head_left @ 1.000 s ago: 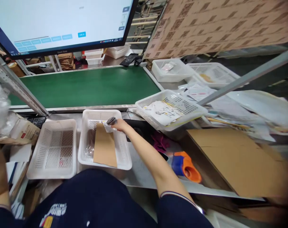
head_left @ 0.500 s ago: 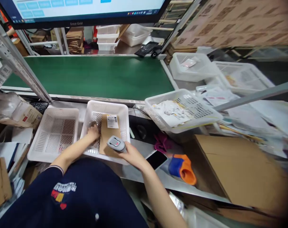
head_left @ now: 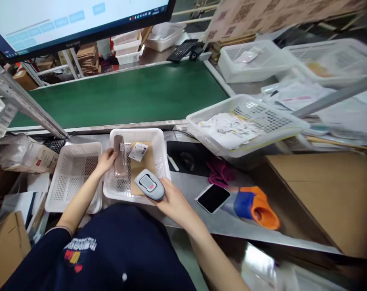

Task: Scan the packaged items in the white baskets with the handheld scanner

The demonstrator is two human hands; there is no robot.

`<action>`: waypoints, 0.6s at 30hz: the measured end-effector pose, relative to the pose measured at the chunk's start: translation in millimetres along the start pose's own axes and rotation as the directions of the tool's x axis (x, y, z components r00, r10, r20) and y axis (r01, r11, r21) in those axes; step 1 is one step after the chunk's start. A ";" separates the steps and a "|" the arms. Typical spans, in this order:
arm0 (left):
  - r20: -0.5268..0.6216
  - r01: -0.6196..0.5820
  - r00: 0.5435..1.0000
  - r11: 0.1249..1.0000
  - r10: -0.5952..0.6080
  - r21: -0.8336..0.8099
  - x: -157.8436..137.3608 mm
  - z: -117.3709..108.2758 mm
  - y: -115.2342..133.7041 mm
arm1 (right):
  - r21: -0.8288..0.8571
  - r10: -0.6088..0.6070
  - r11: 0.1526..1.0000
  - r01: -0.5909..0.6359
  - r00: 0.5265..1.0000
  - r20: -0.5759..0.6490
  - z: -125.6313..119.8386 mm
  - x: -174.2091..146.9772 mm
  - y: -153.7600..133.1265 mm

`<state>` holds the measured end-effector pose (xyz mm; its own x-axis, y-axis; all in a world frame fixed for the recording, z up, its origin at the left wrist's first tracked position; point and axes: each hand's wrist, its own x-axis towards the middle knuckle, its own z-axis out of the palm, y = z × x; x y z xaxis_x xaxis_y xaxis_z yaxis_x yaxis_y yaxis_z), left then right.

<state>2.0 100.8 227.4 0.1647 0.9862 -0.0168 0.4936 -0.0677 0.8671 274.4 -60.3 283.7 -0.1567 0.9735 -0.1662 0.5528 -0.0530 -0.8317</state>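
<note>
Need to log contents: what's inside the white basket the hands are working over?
The basket holds a brown envelope with a white label. The left hand lifts a clear-wrapped item there. The scanner in the right hand covers the envelope's near end.

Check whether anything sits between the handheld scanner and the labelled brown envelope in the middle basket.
Nothing visible does. The right hand holds the scanner just above the near end of the envelope, whose white label lies uncovered. The left hand holds a clear-wrapped packet upright beside the envelope, left of the label, not over it.
</note>
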 end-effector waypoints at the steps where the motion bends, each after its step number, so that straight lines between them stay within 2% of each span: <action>1: -0.010 -0.029 1.000 0.999 0.029 -0.023 -2.8 -3.5 1.0 | -0.007 -0.018 1.000 0.018 1.000 0.011 1.8 5.5 -5.8; 4: -0.023 -0.103 0.995 0.994 0.102 -0.028 -14.8 -4.7 -0.1 | -0.032 -0.053 0.998 0.053 0.999 0.000 5.6 21.8 -16.2; 9: 0.025 -0.181 0.983 0.980 0.184 -0.088 -32.0 3.2 -6.9 | -0.024 -0.135 0.991 0.134 0.988 -0.078 0.7 36.0 -20.7; 15: 0.132 -0.129 0.982 0.989 0.138 -0.076 -35.4 11.3 -17.2 | 0.021 -0.060 0.998 0.062 0.993 -0.102 -12.3 28.7 -8.7; 18: 0.093 -0.034 0.995 0.999 0.033 0.008 -39.2 18.2 -23.6 | 0.068 0.011 0.998 -0.003 0.992 -0.122 -10.5 13.8 17.5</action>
<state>-0.5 60.9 198.6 0.2595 0.9651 -0.0347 0.4943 -0.1019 0.8633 290.5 -45.5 272.5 -0.0494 0.9928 -0.1095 0.4966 -0.0707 -0.8651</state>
